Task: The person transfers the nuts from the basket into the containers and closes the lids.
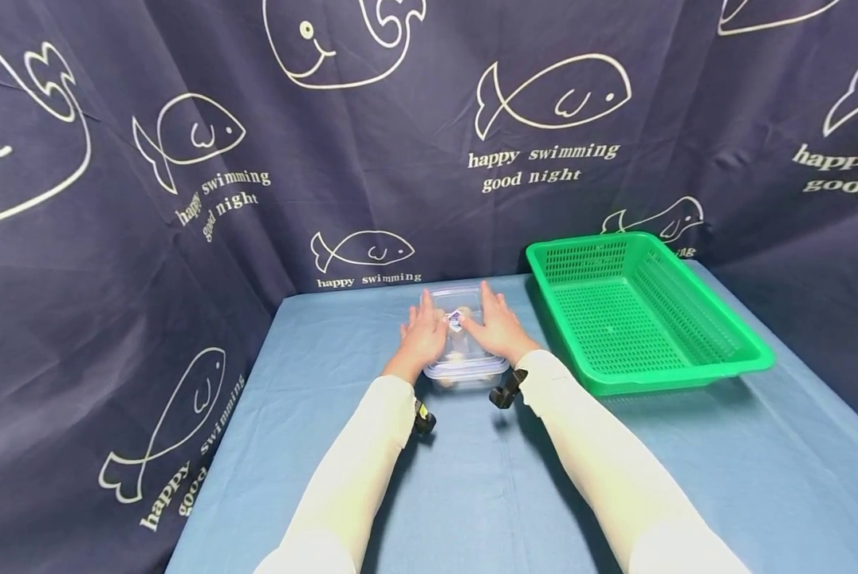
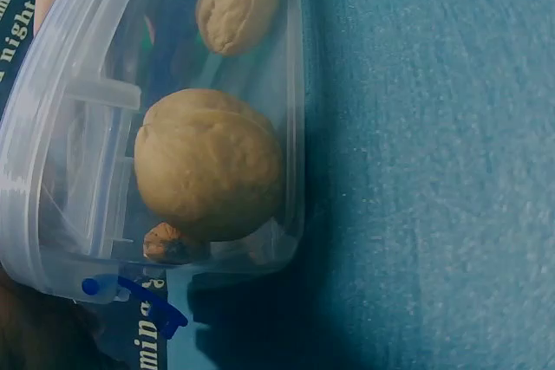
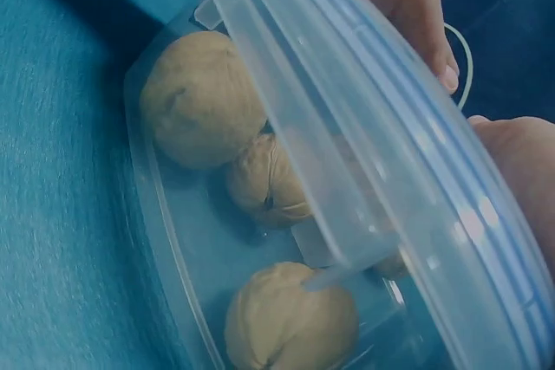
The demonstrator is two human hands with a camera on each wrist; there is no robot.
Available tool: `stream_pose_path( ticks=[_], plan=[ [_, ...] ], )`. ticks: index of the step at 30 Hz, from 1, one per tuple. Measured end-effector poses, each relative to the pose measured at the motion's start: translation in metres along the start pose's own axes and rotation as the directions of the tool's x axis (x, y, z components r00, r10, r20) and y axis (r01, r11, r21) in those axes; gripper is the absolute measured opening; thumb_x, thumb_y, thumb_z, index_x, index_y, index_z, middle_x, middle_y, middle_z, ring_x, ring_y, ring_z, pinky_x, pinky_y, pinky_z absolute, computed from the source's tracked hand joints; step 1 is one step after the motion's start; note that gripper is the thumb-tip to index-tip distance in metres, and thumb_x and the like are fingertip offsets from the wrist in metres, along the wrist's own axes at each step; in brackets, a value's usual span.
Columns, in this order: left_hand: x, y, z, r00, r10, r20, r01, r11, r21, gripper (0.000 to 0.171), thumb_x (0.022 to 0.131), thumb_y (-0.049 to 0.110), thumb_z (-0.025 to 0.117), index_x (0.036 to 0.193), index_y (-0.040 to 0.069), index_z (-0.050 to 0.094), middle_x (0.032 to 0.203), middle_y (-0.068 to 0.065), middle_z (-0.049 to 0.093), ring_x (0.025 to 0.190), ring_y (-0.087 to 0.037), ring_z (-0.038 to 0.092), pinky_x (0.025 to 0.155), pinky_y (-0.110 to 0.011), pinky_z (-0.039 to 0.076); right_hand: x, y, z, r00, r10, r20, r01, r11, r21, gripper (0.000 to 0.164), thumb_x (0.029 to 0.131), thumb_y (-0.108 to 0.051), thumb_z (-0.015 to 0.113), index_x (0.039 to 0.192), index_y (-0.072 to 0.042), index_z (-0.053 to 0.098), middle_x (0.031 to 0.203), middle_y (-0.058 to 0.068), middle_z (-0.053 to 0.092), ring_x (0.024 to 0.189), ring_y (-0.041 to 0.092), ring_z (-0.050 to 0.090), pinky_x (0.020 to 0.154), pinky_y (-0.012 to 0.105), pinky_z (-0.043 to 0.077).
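Observation:
A clear plastic food container (image 1: 465, 383) holding several walnuts (image 3: 204, 100) sits on the blue cloth, with a clear lid (image 1: 446, 299) on top. My left hand (image 1: 423, 339) rests flat on the lid's left side, and my right hand (image 1: 499, 328) lies on its right side. Fingers point away from me on both hands, while the thumbs reach inward near a small label (image 1: 455, 320). Through the container's wall, the left wrist view shows a large walnut (image 2: 208, 166) and smaller ones. A blue clip (image 2: 156, 305) hangs outward from the container's side there.
Right of the container stands a green perforated plastic basket (image 1: 619, 327), with nothing seen inside. Dark blue curtain fabric (image 1: 429, 183) with white fish drawings rises behind and beside the table (image 1: 458, 494). Each wrist carries a small black camera (image 1: 504, 392).

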State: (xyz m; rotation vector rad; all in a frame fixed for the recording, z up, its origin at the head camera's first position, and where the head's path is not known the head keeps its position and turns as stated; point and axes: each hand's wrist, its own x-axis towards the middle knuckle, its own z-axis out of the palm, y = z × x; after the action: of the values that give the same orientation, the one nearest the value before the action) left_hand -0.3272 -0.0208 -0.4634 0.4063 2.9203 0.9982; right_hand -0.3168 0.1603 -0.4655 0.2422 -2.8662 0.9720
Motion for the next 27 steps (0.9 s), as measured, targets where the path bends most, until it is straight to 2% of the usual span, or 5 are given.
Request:
stream_pose_path(
  ticks=[8,13,17,22,27],
  plan=[
    [-0.006,0.001,0.002,0.996,-0.070,-0.048,0.071,0.997,0.003,0.068,0.108,0.035,0.033,0.164,0.018,-0.002,0.170,-0.006,0.002,0.153,-0.043,-0.001,0.116,-0.069,0.007,-0.002,0.003,0.004,0.997,0.067,-0.045,-0.059,0.985,0.161,0.096,0.101,-0.043,0.055,0.159,0.004,-0.005,0.166,0.027,0.005,0.149,0.055,0.002,0.121,0.059,0.009],
    [-0.010,0.002,0.001,0.991,-0.115,-0.064,0.116,0.993,0.019,0.071,0.106,0.040,0.033,0.164,0.023,-0.004,0.170,-0.011,-0.003,0.151,-0.050,-0.006,0.115,-0.072,0.005,-0.004,0.007,0.006,0.995,0.089,-0.052,-0.076,0.975,0.209,0.099,0.100,-0.045,0.057,0.159,0.002,-0.008,0.166,0.027,0.003,0.149,0.055,0.003,0.120,0.061,0.008],
    [-0.012,-0.001,0.000,0.985,-0.165,-0.048,0.166,0.986,0.018,0.073,0.106,0.045,0.033,0.163,0.025,-0.007,0.169,-0.018,-0.005,0.151,-0.049,-0.008,0.116,-0.070,0.003,-0.007,0.009,0.007,0.992,0.117,-0.046,-0.104,0.967,0.232,0.100,0.100,-0.047,0.056,0.160,0.001,-0.008,0.166,0.028,0.004,0.150,0.051,0.006,0.121,0.058,0.010],
    [-0.015,-0.007,-0.001,0.974,-0.223,-0.030,0.225,0.972,0.065,0.072,0.106,0.051,0.030,0.163,0.028,-0.008,0.166,-0.029,-0.002,0.153,-0.043,-0.009,0.118,-0.067,0.001,-0.012,0.009,0.005,0.987,0.159,-0.018,-0.152,0.966,0.208,0.100,0.101,-0.049,0.053,0.159,0.000,-0.011,0.163,0.033,0.008,0.151,0.047,0.011,0.122,0.055,0.013],
    [-0.015,-0.009,-0.001,0.977,-0.214,-0.005,0.214,0.974,0.075,0.071,0.107,0.052,0.028,0.163,0.029,-0.009,0.164,-0.030,0.012,0.153,-0.045,-0.006,0.117,-0.068,-0.001,-0.018,0.006,-0.001,0.976,0.218,0.028,-0.220,0.961,0.169,0.099,0.102,-0.055,0.048,0.159,-0.003,-0.014,0.161,0.035,0.016,0.148,0.049,0.022,0.120,0.056,0.020]
  ],
)
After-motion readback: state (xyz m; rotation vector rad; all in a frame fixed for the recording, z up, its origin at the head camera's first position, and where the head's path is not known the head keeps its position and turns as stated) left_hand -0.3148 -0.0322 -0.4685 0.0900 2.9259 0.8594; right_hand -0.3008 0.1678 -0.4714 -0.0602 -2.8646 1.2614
